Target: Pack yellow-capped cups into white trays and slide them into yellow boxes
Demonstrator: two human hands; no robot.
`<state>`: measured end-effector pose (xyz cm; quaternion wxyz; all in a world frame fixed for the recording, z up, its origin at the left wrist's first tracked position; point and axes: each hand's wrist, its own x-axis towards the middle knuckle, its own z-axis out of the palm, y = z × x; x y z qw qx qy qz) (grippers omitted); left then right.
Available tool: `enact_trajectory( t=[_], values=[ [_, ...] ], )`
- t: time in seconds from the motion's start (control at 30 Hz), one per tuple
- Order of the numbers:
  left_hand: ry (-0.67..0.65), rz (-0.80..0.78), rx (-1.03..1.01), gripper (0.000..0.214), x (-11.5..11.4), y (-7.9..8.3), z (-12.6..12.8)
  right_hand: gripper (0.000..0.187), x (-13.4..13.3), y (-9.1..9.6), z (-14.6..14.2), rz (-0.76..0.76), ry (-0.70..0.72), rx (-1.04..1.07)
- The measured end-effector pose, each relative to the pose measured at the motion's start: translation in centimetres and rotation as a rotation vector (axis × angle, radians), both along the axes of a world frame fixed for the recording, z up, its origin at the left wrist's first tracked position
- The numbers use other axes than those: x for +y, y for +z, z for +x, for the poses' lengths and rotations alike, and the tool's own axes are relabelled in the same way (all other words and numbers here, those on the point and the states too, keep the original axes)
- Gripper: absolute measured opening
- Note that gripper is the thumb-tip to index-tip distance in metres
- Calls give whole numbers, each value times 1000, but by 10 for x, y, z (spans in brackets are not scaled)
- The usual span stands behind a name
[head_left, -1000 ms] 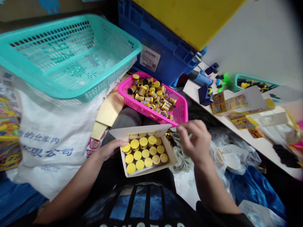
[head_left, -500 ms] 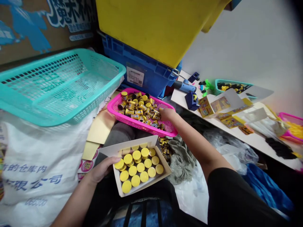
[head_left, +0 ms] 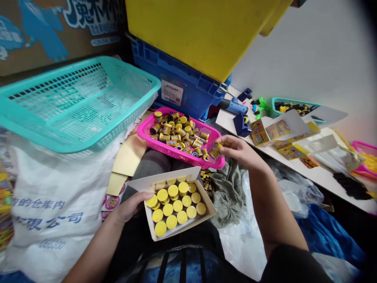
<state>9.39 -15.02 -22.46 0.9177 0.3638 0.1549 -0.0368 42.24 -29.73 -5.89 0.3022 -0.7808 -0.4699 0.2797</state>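
Note:
My left hand (head_left: 133, 206) grips the left side of an open cardboard box (head_left: 203, 219), its thumb over the edge. Rows of small tubs with round yellow lids (head_left: 177, 205) stand upright in the box, some stacked higher at the back. A small yellow tub (head_left: 216, 150) is pinched in the fingers of my right hand (head_left: 237, 151), above the right end of a pink basket (head_left: 176, 155). Many loose yellow tubs (head_left: 179, 133), some with dark ends, lie jumbled in that basket across my knees.
A turquoise basket (head_left: 85, 146) rests on white sacks (head_left: 55, 196) at left. Behind stand a blue crate (head_left: 147, 63) and a yellow one (head_left: 188, 31). To the right, a white table (head_left: 321, 173) carries unfolded printed boxes (head_left: 279, 129), a blue tool (head_left: 235, 106) and more baskets.
My right hand has come up out of the pink basket, toward the right, with a small yellow tub in its fingers. My left hand still holds the box.

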Motion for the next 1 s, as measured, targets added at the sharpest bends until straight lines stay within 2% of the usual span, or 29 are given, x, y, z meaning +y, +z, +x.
enact_trajectory(
  t=[0.03,0.1,0.2,0.27,0.33,0.43,0.53,0.67,0.73,0.8,0.87,0.9,0.93,1.0],
  values=[
    [-7,2,-2,76,0,1,0,44,-13,4,-9,96,14,162],
    [-14,11,4,76,0,2,-1,42,-32,6,-28,185,44,347],
    [-12,24,12,76,0,4,-1,42,-48,2,-50,258,73,431],
    [-21,21,-5,76,0,4,-1,41,-53,1,-60,259,89,385],
    [-31,16,-23,76,0,5,0,39,-55,1,-70,219,132,219],
    [-35,25,-16,75,-1,5,0,31,-50,1,-89,134,273,-185],
    [-32,37,-9,76,-1,4,-1,28,-37,-8,-107,30,375,-537],
    [-16,30,1,77,-1,3,-2,29,-25,-26,-120,-90,388,-753],
    [-11,28,3,77,-1,2,-2,32,-28,-28,-121,-63,383,-747],
    [-18,17,-5,78,-1,2,-2,28,-33,-24,-114,36,363,-659],
    [-29,9,-17,78,-1,1,-1,23,-32,-18,-96,121,242,-587],
    [-28,9,-25,77,-1,0,-1,31,-28,-16,-83,103,140,-591],
    [-22,11,-31,76,-1,0,-1,39,-20,-16,-68,15,34,-616],
    [-11,11,-42,76,0,-1,-1,43,5,-22,-37,-291,-107,-667]
  ],
)
